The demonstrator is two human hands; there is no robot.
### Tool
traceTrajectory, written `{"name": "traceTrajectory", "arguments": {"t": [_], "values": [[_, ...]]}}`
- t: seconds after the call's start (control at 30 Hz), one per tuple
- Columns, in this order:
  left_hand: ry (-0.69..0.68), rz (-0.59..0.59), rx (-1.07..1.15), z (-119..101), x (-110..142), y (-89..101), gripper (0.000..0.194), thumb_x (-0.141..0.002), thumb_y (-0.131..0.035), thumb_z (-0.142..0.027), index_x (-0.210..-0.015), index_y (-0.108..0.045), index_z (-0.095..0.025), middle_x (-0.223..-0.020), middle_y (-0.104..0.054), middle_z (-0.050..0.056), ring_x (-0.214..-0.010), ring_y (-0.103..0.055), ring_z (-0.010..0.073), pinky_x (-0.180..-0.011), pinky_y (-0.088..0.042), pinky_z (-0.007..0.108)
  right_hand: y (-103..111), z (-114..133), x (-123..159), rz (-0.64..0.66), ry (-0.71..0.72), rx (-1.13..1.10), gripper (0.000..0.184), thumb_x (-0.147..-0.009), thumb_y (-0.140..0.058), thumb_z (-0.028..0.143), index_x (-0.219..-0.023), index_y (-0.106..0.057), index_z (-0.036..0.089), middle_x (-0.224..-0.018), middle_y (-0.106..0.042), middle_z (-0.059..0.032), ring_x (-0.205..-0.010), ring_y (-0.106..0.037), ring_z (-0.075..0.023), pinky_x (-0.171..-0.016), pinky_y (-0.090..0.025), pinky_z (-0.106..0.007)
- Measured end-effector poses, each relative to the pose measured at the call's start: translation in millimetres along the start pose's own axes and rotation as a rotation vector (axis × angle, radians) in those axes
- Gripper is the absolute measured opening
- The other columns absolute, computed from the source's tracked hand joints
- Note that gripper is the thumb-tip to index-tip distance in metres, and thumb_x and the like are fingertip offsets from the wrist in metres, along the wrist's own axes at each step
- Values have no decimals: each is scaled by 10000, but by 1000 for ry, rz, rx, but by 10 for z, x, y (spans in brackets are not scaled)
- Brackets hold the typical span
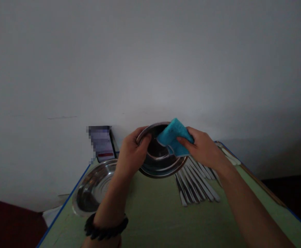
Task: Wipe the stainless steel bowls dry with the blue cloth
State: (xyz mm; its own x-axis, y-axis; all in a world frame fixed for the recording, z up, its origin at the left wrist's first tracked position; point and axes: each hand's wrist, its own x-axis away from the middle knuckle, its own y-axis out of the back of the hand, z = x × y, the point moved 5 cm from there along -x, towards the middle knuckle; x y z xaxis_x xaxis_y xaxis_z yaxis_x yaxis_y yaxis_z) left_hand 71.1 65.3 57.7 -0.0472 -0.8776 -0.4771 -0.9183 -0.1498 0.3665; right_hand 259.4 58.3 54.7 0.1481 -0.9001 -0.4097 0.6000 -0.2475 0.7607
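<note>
My left hand (135,150) grips the left rim of a shiny metal bowl (163,170), thumb inside and fingers behind it. The bowl is tilted with its opening toward me, held above the table. In my right hand (200,144) is a folded blue cloth (177,136), pinched between thumb and fingers. The cloth lies over the bowl's right rim and reaches into its inside. Part of the bowl's inner wall is hidden behind the cloth. A black beaded bracelet sits on my left wrist.
A second metal bowl (88,193) stands on the left of the green table (155,220), partly behind my left forearm. Several metal utensil handles (196,186) fan out at right. More utensils (230,155) lie at the far right edge. A phone (105,144) leans against the wall.
</note>
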Motion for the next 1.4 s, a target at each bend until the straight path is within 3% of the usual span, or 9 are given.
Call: {"name": "traceTrajectory", "arguments": {"t": [0.13,0.4,0.53,0.63,0.83,1.0,1.13,1.27,1.4], "values": [[-35,200,-106,-20,15,-115,293,-814,-484,-261,-1050,-646,-200,-875,-696,30,-801,-619,189,-721,-467,296,-4,134,32,66,68,58,148,-846,-463,303,-883,-563,200,-669,-604,-14,-592,-531,-136,-549,-324,-256],[-73,271,15,-51,42,-168,342,-845,-447,-303,-1141,-604,-236,-1029,-684,10,-975,-603,211,-881,-445,345,-75,127,8,-18,-8,172,235,-830,-478,410,-894,-545,195,-675,-626,-51,-598,-565,-175,-519,-316,-267],[-56,364,14,-103,70,-196,350,-842,-432,-276,-1148,-600,-253,-961,-703,4,-907,-622,218,-822,-484,367,-136,147,35,24,-18,184,393,-758,-498,576,-842,-522,193,-640,-612,-56,-565,-561,-186,-467,-283,-260],[-56,396,-38,-132,85,-203,366,-837,-434,-257,-1173,-578,-270,-939,-706,2,-841,-632,204,-797,-492,362,-153,176,47,25,-14,198,347,-781,-494,535,-843,-527,195,-636,-612,-60,-568,-569,-196,-464,-274,-262],[-24,231,101,-146,51,-117,286,-815,-511,-276,-1062,-652,-247,-974,-702,6,-914,-627,194,-857,-478,343,-85,70,-14,-56,-15,7,241,-826,-481,395,-853,-578,175,-699,-628,-57,-620,-566,-175,-549,-355,-273],[-29,-212,424,-161,41,5,282,-789,-565,-299,-1049,-646,-225,-1018,-682,9,-997,-602,195,-899,-465,339,-232,-115,-34,-147,-222,-468,427,-801,-430,552,-662,-547,165,-598,-564,-18,-556,-523,-144,-517,-385,-261],[-40,-468,530,-155,105,-25,296,-805,-534,-302,-1083,-605,-226,-1115,-629,11,-1086,-547,187,-937,-434,318,-537,-91,16,-152,-362,-854,438,-777,-459,560,-828,-595,148,-741,-637,-55,-647,-588,-166,-579,-450,-281],[-6,-456,463,-129,99,-35,285,-793,-519,-268,-1069,-575,-229,-1035,-636,1,-959,-586,158,-840,-467,267,-568,-97,6,-65,-347,-967,355,-757,-546,452,-930,-603,148,-823,-666,-69,-760,-627,-193,-674,-482,-312],[-20,-331,260,-145,55,57,246,-771,-537,-260,-1007,-589,-216,-854,-640,-17,-767,-587,131,-678,-463,216,-262,-146,-28,-41,-226,-732,242,-778,-534,385,-845,-614,166,-804,-672,-51,-756,-625,-196,-683,-481,-327]]}}
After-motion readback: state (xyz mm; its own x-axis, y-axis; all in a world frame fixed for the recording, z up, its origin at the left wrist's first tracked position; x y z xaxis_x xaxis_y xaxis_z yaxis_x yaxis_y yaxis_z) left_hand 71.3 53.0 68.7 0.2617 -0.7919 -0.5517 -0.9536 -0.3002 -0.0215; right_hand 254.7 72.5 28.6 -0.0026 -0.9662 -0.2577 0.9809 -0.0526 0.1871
